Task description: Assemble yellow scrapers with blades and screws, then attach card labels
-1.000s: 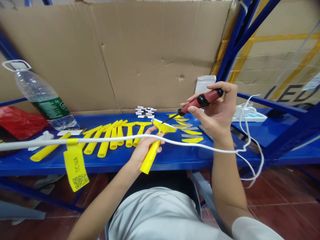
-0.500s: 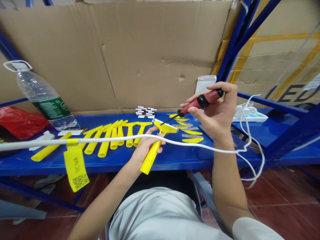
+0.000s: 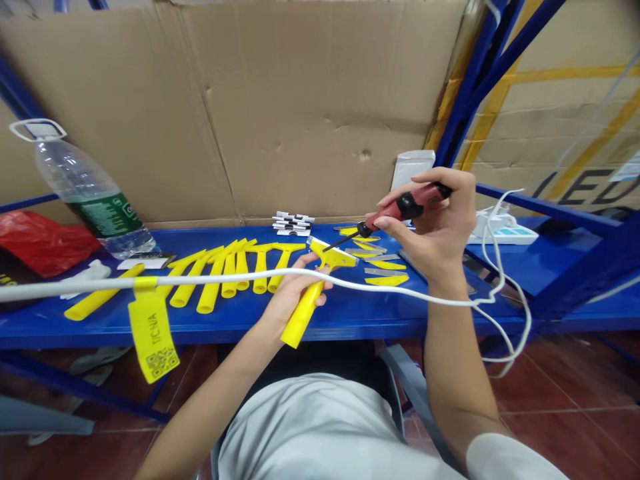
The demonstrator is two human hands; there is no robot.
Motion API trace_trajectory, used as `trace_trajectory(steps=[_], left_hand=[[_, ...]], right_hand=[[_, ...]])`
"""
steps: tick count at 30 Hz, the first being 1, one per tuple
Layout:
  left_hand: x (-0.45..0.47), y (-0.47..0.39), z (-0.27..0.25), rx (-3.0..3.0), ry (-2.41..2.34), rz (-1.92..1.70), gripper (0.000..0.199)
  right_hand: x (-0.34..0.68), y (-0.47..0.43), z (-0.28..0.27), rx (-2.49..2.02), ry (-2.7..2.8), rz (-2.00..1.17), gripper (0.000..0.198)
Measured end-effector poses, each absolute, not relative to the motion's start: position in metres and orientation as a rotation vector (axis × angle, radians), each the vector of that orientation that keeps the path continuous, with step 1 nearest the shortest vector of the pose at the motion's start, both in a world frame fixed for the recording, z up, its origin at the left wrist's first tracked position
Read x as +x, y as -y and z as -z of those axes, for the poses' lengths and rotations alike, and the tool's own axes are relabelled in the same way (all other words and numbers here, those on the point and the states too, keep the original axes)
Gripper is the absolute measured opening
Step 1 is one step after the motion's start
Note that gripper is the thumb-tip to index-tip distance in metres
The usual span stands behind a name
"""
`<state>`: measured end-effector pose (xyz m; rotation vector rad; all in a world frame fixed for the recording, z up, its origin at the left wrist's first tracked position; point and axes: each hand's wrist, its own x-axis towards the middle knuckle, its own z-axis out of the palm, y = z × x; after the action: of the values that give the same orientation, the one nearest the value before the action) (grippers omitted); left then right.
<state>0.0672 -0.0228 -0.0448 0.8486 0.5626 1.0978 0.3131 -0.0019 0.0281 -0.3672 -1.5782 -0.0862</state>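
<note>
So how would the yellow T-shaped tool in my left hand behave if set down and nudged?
The T-shaped tool is probably light: similar handles on the shelf have hollow ends. Its wide head would likely stop it rolling far.

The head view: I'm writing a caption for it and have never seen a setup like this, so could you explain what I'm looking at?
No machine is at work here, just a person's two bare hands. The picture comes from a camera worn on that person's head, looking forward and down.

The left hand holds a yellow scraper. The right hand holds a red-and-black screwdriver, its tip at the scraper's head.

On the blue shelf lie a row of yellow scraper handles and, farther right, curved yellow pieces with thin strips. A large plastic bottle stands at the left. The white cable, with its yellow tag, crosses in front.
</note>
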Motion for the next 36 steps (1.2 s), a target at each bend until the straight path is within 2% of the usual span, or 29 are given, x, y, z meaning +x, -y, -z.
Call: trace_trajectory(steps=[5,12,19,27,36], left_hand=[[0.068,0.024,0.042,0.811,-0.578,-1.105,0.063],[0.069,0.026,0.038,0.788,-0.600,-1.141,0.069],[0.068,0.022,0.043,0.818,-0.587,-1.134,0.066],[0.068,0.021,0.043,0.817,-0.591,-1.137,0.067],[0.066,0.020,0.046,0.834,-0.555,-1.114,0.067]], right_hand=[[0.310,0.013,-0.031,-0.444,1.629,0.093,0.069],[0.302,0.031,-0.038,-0.443,1.742,-0.028,0.076],[0.299,0.015,-0.031,-0.380,1.628,0.105,0.068],[0.296,0.021,-0.033,-0.336,1.713,-0.105,0.065],[0.292,0.012,-0.031,-0.359,1.616,-0.027,0.062]])
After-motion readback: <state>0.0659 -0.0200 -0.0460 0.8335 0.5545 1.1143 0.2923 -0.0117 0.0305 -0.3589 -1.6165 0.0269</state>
